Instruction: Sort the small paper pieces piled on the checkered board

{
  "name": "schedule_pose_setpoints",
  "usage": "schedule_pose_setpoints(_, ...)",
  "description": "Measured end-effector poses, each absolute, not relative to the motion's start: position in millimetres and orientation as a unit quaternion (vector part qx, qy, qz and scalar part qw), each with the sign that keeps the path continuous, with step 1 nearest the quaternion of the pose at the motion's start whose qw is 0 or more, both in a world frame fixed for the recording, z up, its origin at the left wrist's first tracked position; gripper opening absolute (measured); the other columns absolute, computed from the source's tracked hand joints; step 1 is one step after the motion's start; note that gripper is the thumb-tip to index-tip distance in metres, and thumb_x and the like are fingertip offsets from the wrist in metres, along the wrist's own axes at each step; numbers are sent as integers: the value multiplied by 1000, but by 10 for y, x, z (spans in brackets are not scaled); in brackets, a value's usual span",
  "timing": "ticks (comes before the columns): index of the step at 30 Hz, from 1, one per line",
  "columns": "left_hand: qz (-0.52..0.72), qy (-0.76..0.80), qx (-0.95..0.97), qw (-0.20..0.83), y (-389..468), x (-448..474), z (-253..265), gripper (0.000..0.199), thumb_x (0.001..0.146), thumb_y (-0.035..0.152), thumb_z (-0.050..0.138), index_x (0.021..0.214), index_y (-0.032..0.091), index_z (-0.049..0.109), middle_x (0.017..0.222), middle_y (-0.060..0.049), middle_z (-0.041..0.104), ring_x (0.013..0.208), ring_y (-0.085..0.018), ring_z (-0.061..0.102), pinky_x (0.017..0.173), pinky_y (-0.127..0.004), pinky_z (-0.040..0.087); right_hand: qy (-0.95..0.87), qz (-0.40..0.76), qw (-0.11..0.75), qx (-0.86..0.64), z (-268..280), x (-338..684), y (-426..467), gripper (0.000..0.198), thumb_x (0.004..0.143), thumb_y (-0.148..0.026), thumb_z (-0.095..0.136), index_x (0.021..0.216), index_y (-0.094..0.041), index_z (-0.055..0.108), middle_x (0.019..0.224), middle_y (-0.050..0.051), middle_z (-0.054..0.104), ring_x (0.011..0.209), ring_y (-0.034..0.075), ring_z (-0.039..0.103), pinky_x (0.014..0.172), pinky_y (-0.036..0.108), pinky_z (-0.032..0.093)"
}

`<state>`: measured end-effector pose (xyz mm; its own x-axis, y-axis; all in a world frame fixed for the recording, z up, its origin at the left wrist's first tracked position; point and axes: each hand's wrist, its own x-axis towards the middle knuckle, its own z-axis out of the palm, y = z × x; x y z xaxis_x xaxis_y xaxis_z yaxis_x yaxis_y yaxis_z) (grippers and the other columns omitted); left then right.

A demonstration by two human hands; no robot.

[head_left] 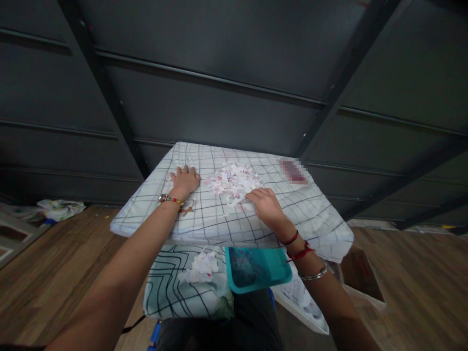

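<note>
My left hand (pixel 185 180) lies flat on the white checked cloth (pixel 215 226) with its fingers spread, holding nothing. To its right is a loose pile of small white scraps (pixel 234 179) with pink and reddish marks; they look like bits of paper or plastic film. My right hand (pixel 266 207) rests at the near right edge of this pile. Its fingers are drawn together and point left at the scraps. Something thin may be at the fingertips, but it is too small to name. A smaller white heap (pixel 203 265) sits below the table edge, on a green patterned cloth (pixel 168 287).
A teal tray (pixel 259 285) with small bits inside sits over my lap. A blurred dark red object (pixel 293 171) lies at the table's far right. Below right are a white box (pixel 305 304) and a cardboard box (pixel 361 275). A dark panelled wall (pixel 219 107) stands behind.
</note>
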<state>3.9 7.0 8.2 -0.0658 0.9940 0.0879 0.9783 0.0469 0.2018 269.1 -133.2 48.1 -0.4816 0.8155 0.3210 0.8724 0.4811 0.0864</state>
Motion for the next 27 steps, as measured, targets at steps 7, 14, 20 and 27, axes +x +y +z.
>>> schedule_pose_setpoints(7, 107, 720, 685, 29, 82, 37, 64, 56, 88, 39, 20, 136, 17, 40, 149, -13, 27, 136, -36, 21, 103, -61, 21, -857, -144, 97, -485, 460, 2652, -1325, 26, 90, -8, 40, 93, -17, 65, 87, 7, 62, 87, 20, 50, 77, 33, 28)
schedule_pose_setpoints(14, 109, 718, 687, 28, 102, 26, 38, 57, 88, 39, 19, 136, 16, 40, 149, -13, 27, 136, -37, 21, 103, -62, 20, -854, -173, 91, -483, 482, 2650, -1374, 24, 90, -9, 41, 93, -17, 64, 87, 6, 62, 85, 20, 49, 77, 33, 27)
schedule_pose_setpoints(20, 108, 719, 686, 29, 121, 24, 23, 58, 88, 40, 19, 137, 17, 39, 150, -13, 26, 136, -37, 21, 103, -62, 20, -845, -159, 92, -502, 500, 2611, -1307, 28, 90, -7, 39, 96, -17, 64, 90, 7, 63, 88, 21, 49, 78, 33, 27)
schedule_pose_setpoints(27, 96, 722, 685, 30, 104, 30, 48, 58, 89, 40, 18, 139, 17, 37, 151, -13, 24, 136, -36, 20, 103, -61, 21, -855, -136, 90, -492, 494, 2514, -1193, 29, 87, -4, 40, 97, -18, 63, 92, 7, 63, 91, 21, 49, 79, 33, 27)
